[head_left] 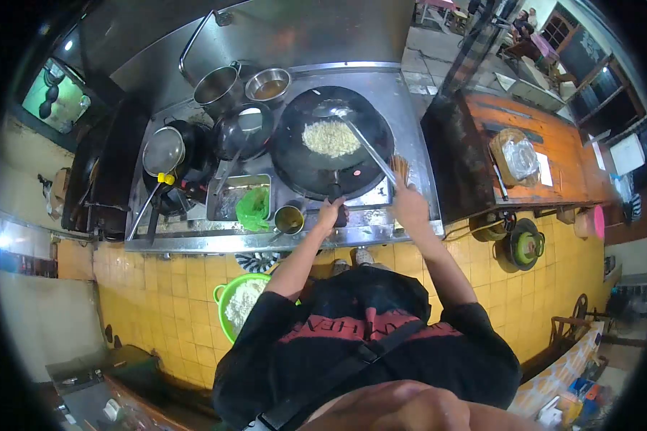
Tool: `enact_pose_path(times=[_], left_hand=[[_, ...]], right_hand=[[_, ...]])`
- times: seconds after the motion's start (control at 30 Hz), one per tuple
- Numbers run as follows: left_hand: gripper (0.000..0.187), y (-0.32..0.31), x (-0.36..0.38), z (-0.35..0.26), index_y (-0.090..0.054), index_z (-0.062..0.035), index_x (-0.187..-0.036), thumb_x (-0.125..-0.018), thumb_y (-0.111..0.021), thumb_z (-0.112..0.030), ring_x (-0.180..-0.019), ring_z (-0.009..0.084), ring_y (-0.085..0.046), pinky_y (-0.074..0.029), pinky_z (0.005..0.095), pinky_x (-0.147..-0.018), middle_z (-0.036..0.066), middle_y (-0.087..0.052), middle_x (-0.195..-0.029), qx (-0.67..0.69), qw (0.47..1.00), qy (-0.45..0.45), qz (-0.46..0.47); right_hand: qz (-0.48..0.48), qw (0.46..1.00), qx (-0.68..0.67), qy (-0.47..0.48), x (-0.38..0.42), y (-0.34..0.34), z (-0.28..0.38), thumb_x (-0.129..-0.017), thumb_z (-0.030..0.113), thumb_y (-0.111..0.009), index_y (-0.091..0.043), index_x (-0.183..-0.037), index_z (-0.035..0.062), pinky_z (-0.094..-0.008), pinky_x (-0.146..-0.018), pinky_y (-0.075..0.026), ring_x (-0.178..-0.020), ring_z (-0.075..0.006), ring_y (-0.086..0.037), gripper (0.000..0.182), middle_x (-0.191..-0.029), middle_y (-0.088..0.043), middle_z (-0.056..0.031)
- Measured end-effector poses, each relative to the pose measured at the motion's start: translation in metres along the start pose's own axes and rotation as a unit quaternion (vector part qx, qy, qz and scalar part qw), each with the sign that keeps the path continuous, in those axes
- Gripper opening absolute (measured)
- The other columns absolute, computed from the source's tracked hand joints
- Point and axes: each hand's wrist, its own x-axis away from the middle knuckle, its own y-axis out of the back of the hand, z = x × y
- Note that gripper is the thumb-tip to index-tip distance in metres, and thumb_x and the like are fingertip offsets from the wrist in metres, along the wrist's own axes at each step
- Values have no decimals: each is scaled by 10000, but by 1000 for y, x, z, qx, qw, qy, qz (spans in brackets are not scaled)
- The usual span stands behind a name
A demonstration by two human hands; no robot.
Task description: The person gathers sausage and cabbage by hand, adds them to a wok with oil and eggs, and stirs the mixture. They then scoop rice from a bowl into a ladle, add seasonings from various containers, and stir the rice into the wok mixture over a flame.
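A big black wok [302, 169] sits on the stove, with a mound of pale rice [331, 138] in its middle. My left hand [330, 215] is wrapped round the wok's dark handle at the near side. In my right hand [411, 208] is a long-handled metal spatula [370, 151], which slants down and left into the wok. Its head reaches the far edge of the rice and is hard to make out. A bamboo brush [400, 169] stands beside the wok, close to my right hand. Left of my left hand is a metal cup [289, 220] with yellowish liquid.
Left on the metal stove [410, 136] are a smaller wok [243, 131], a pot [218, 87], a bowl of brown liquid [269, 85], a strainer [164, 151] and a tray with a green bag [254, 208]. A green basin of rice [226, 309] stands low left. A wooden table [561, 158] is at right.
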Motion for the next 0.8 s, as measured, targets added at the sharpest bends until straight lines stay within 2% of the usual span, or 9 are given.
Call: enact_pose_path(times=[0.13,0.3,0.4,0.47,0.5,0.53,0.63,0.73,0.8], left_hand=[[227,10,-13,10,-463,-57,-918,-863,-629,-203,-541,157,-564,-496,314,-481,64,-551,-681,-18,1000,-6,-12],[336,22,-7,35,-456,-34,-1014,-903,-580,-327,-585,167,-605,-500,300,-470,88,-593,-765,-203,972,-48,-104],[388,-1,40,16,-466,-28,-1062,-920,-534,-383,-587,166,-608,-494,282,-461,88,-598,-792,-164,982,-18,-96],[401,4,47,22,-475,-37,-1086,-922,-524,-400,-593,162,-610,-492,279,-460,85,-602,-813,-198,976,-25,-90],[392,6,47,27,-468,-32,-1078,-918,-535,-384,-581,166,-613,-502,283,-459,84,-599,-808,-182,978,-19,-98],[385,10,51,36,-460,-27,-1069,-914,-547,-368,-569,170,-617,-511,286,-459,82,-595,-803,-165,981,-10,-106],[334,13,75,49,-517,-55,-1036,-901,-573,-355,-616,145,-602,-489,267,-487,70,-597,-853,-187,977,1,-99],[299,21,100,69,-534,-64,-1028,-891,-593,-323,-649,131,-595,-489,254,-525,53,-596,-861,-162,984,37,-68],[278,9,115,70,-539,-70,-1031,-893,-588,-306,-665,125,-593,-486,249,-538,48,-600,-866,-171,980,73,-69]], right_hand=[[38,999,35,-7,-36,-39,7,-859,111,-482,-324,-1397,144,-483,-715,-527,-842,-403,-639,561,-1058,-561,-262],[41,999,-16,-28,-35,-17,-1,-874,115,-424,-421,-1317,102,-481,-712,-536,-826,-404,-648,443,-891,-633,-255],[-15,991,-103,-79,-29,-66,-6,-838,54,-424,-431,-1276,67,-522,-699,-516,-804,-439,-638,438,-846,-629,-292],[-27,992,-115,-46,-29,-83,0,-856,51,-472,-452,-1232,31,-475,-592,-525,-687,-364,-658,377,-746,-630,-233],[81,930,-343,-100,-31,-84,3,-872,70,-503,-464,-1213,25,-433,-530,-512,-617,-301,-633,346,-700,-604,-181],[185,802,-548,-149,-28,-85,3,-887,89,-535,-476,-1193,18,-392,-469,-499,-547,-238,-609,320,-655,-579,-128],[244,706,-648,-150,-10,-80,-3,-900,141,-577,-486,-1191,16,-318,-397,-446,-462,-149,-507,330,-634,-514,-58],[215,636,-723,-163,12,-61,-2,-917,132,-539,-483,-1194,17,-321,-386,-439,-431,-163,-488,305,-652,-531,-78],[213,634,-720,-185,15,-46,-9,-935,176,-505,-499,-1095,8,-313,-383,-439,-426,-161,-471,232,-646,-522,-81]])
